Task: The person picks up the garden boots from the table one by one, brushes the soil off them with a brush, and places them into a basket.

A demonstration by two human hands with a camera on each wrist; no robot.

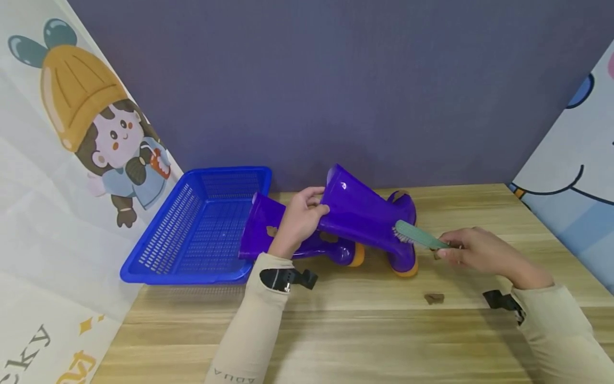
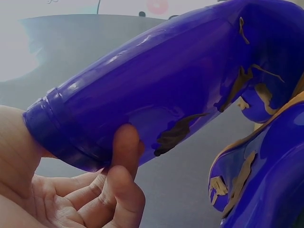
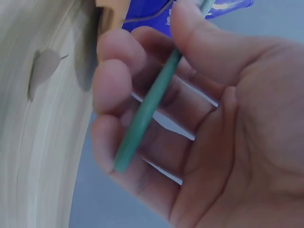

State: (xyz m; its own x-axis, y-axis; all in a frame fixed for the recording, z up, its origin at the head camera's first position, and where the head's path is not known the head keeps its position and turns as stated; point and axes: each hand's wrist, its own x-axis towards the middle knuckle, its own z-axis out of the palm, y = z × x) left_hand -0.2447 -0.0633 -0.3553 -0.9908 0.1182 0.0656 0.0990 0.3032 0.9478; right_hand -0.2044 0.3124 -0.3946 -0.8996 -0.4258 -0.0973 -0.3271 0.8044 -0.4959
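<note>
A purple rain boot [image 1: 360, 213] with an orange sole is held up at a tilt, its open top toward the left. My left hand [image 1: 298, 223] grips it by the rim of the shaft. Brown mud-like patches [image 2: 175, 137] cling to its side in the left wrist view. My right hand [image 1: 486, 255] holds a green brush [image 1: 418, 234] by its handle, fingers curled round it. The bristles touch or nearly touch the boot near the ankle. Behind my left wrist, a second purple boot [image 1: 259, 226] lies on its side with brown patches on it.
To the left stands a blue plastic basket [image 1: 184, 278], and the lying boot's top reaches its right edge. A brown flake [image 1: 434, 298] lies on the wooden table [image 1: 364, 330] in front of the brush. A grey panel [image 1: 336, 85] rises behind the table.
</note>
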